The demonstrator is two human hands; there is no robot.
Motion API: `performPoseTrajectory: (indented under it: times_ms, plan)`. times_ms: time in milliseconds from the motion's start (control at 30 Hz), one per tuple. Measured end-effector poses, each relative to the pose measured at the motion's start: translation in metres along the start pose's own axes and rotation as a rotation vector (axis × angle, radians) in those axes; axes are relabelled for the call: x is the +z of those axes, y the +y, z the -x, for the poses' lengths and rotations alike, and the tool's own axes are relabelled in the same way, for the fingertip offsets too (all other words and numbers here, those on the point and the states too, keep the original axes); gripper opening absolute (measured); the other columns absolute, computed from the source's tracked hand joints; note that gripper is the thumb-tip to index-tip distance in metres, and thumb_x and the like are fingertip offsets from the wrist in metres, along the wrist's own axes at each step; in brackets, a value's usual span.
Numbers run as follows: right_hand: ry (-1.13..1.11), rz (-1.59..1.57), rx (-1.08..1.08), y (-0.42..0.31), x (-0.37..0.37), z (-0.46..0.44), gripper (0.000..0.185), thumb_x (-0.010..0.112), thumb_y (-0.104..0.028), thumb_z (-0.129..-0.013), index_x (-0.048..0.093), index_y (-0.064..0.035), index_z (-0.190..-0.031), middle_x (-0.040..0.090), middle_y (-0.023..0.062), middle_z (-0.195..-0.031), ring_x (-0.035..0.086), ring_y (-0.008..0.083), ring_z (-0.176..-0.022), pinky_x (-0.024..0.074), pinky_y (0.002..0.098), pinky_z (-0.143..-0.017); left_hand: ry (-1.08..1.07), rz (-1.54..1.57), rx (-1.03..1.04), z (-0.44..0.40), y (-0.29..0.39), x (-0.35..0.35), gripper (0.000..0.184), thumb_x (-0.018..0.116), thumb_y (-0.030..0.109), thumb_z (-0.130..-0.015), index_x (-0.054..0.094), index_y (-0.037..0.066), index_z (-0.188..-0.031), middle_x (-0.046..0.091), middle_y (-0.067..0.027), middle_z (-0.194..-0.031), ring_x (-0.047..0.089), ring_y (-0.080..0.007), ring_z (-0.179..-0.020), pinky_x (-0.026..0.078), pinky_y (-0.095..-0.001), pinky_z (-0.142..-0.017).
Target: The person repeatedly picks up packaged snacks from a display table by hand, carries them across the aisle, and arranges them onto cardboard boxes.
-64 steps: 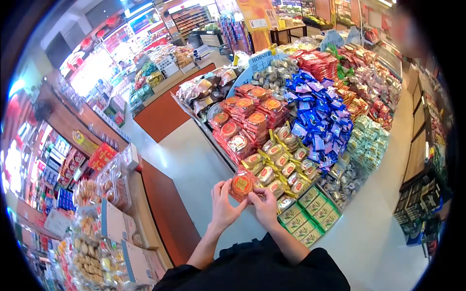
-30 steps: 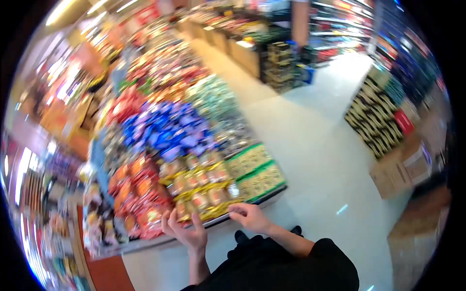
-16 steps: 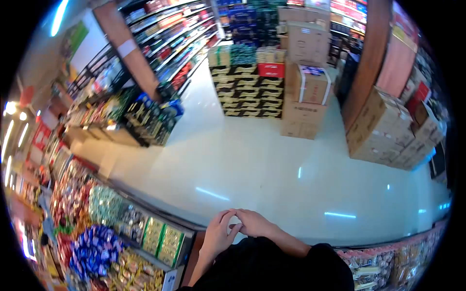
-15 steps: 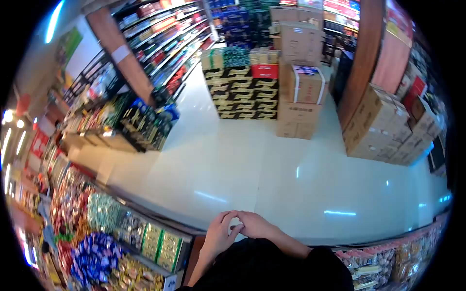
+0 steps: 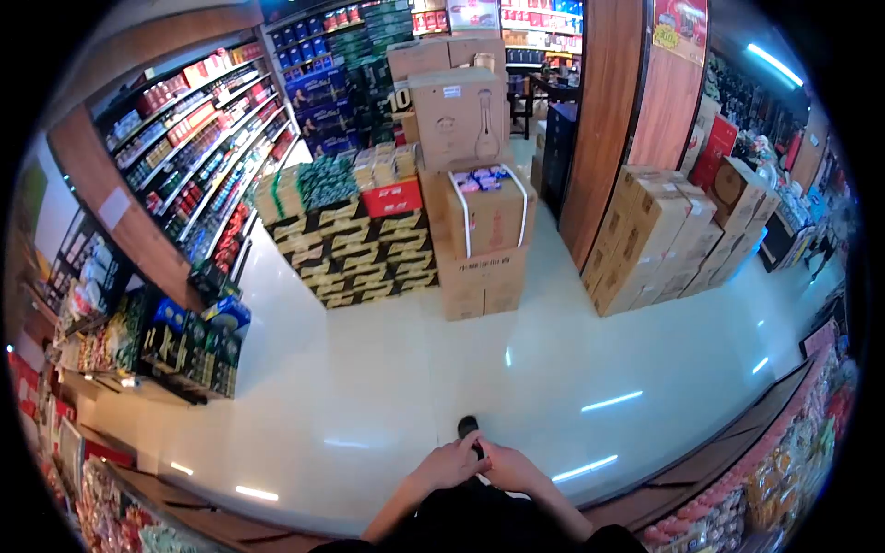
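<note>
My left hand (image 5: 449, 464) and my right hand (image 5: 510, 466) meet low in the middle of the view, in front of my dark clothing. Their curled fingers touch at the tips, and a small gap shows between the palms. I see no object in either hand. A dark shoe (image 5: 468, 426) shows on the pale floor just beyond the fingers. Past it stands a stack of cardboard cartons (image 5: 484, 276), with small purple packets (image 5: 481, 179) lying on a strapped box (image 5: 489, 219).
Black-and-gold boxes (image 5: 359, 253) are piled left of the cartons. More brown cartons (image 5: 645, 244) stand by a wooden pillar (image 5: 601, 129). Stocked shelves (image 5: 203, 138) line the left. Bins of wrapped goods (image 5: 779, 479) border the lower right. Glossy floor (image 5: 369, 378) lies between.
My view has swung right and moved closer to the carton stack. The candy bins at lower left have mostly left the view, and a shoe has appeared. Both hands stay joined.
</note>
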State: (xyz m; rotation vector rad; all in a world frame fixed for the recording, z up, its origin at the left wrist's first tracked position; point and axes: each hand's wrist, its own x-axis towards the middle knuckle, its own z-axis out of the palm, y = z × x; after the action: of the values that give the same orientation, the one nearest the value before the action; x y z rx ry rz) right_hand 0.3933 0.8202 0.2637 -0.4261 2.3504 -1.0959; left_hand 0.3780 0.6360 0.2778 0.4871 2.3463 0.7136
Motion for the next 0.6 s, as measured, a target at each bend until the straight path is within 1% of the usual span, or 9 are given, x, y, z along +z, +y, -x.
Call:
performPoseTrajectory:
  times_ms: [33, 67, 133, 233, 333, 367, 467, 500, 600]
  plan:
    - [0.005, 0.027, 0.042, 0.006, -0.014, -0.020, 0.054, 0.059, -0.024, -0.089, 0.040, -0.0065, -0.136, 0.062, 0.0275, -0.111, 0.060, 0.0458, -0.100, 0.0476, 0.0495, -0.086, -0.030, -0.042, -0.009, -0.023, 0.004, -0.025, 0.074, 0.048, 0.059, -0.093, 0.035, 0.004, -0.140, 0.056, -0.0266, -0.125, 0.057, -0.0442, -0.112, 0.046, -0.0486, -0.095]
    - [-0.041, 0.114, 0.089, 0.012, -0.030, -0.042, 0.055, 0.060, -0.029, -0.090, 0.041, -0.0063, -0.136, 0.063, 0.0273, -0.111, 0.060, 0.0452, -0.102, 0.0475, 0.0496, -0.089, 0.016, -0.120, -0.005, -0.050, -0.007, -0.033, 0.068, 0.051, 0.058, -0.091, 0.045, 0.002, -0.130, 0.058, -0.0251, -0.121, 0.059, -0.0415, -0.109, 0.047, -0.0505, -0.092]
    - [-0.174, 0.277, 0.205, 0.000, -0.071, -0.079, 0.054, 0.060, -0.034, -0.090, 0.043, -0.0047, -0.133, 0.063, 0.0256, -0.113, 0.059, 0.0446, -0.106, 0.0471, 0.0490, -0.091, -0.027, -0.343, 0.019, -0.094, -0.018, -0.067, 0.061, 0.055, 0.053, -0.090, 0.052, 0.003, -0.123, 0.059, -0.0232, -0.117, 0.060, -0.0386, -0.107, 0.048, -0.0518, -0.088]
    - [-0.159, 0.197, 0.274, -0.002, -0.119, -0.127, 0.054, 0.060, -0.038, -0.089, 0.046, -0.0023, -0.128, 0.062, 0.0243, -0.113, 0.057, 0.0433, -0.109, 0.0466, 0.0485, -0.092, 0.092, -0.283, 0.055, -0.149, -0.042, -0.107, 0.057, 0.057, 0.050, -0.089, 0.055, 0.003, -0.120, 0.061, -0.0206, -0.114, 0.061, -0.0367, -0.106, 0.048, -0.0512, -0.087]
    - [0.072, 0.190, 0.255, 0.021, -0.147, -0.167, 0.050, 0.061, -0.037, -0.089, 0.049, -0.0002, -0.120, 0.062, 0.0239, -0.108, 0.058, 0.0424, -0.106, 0.0465, 0.0481, -0.091, 0.167, -0.309, 0.023, -0.189, -0.061, -0.144, 0.055, 0.057, 0.050, -0.089, 0.055, 0.004, -0.120, 0.062, -0.0187, -0.114, 0.060, -0.0363, -0.107, 0.047, -0.0503, -0.087]
    - [0.106, 0.205, 0.253, 0.031, -0.156, -0.182, 0.047, 0.064, -0.036, -0.087, 0.051, 0.0010, -0.114, 0.062, 0.0227, -0.104, 0.057, 0.0414, -0.105, 0.0469, 0.0475, -0.090, 0.097, -0.370, -0.014, -0.197, -0.065, -0.158, 0.059, 0.055, 0.053, -0.090, 0.054, 0.005, -0.124, 0.060, -0.0196, -0.117, 0.059, -0.0358, -0.110, 0.046, -0.0495, -0.091]
    - [0.152, 0.165, 0.324, 0.038, -0.199, -0.221, 0.046, 0.067, -0.035, -0.085, 0.052, 0.0016, -0.109, 0.061, 0.0226, -0.103, 0.057, 0.0415, -0.104, 0.0472, 0.0465, -0.089, 0.000, -0.344, -0.076, -0.229, -0.077, -0.192, 0.059, 0.055, 0.053, -0.090, 0.053, 0.005, -0.125, 0.061, -0.0193, -0.116, 0.059, -0.0365, -0.110, 0.046, -0.0503, -0.091]
    - [0.170, 0.147, 0.357, 0.045, -0.210, -0.237, 0.048, 0.069, -0.034, -0.083, 0.051, 0.0018, -0.109, 0.060, 0.0230, -0.107, 0.056, 0.0414, -0.106, 0.0470, 0.0459, -0.089, -0.002, -0.342, -0.080, -0.243, -0.082, -0.202, 0.059, 0.055, 0.053, -0.090, 0.053, 0.004, -0.125, 0.061, -0.0192, -0.117, 0.058, -0.0367, -0.110, 0.045, -0.0506, -0.092]
    - [0.301, 0.183, 0.284, 0.062, -0.251, -0.283, 0.048, 0.069, -0.034, -0.083, 0.051, 0.0015, -0.110, 0.059, 0.0232, -0.111, 0.055, 0.0414, -0.108, 0.0465, 0.0463, -0.090, -0.003, -0.327, -0.110, -0.282, -0.087, -0.230, 0.059, 0.054, 0.052, -0.090, 0.053, 0.004, -0.125, 0.060, -0.0193, -0.119, 0.057, -0.0372, -0.112, 0.044, -0.0513, -0.093]
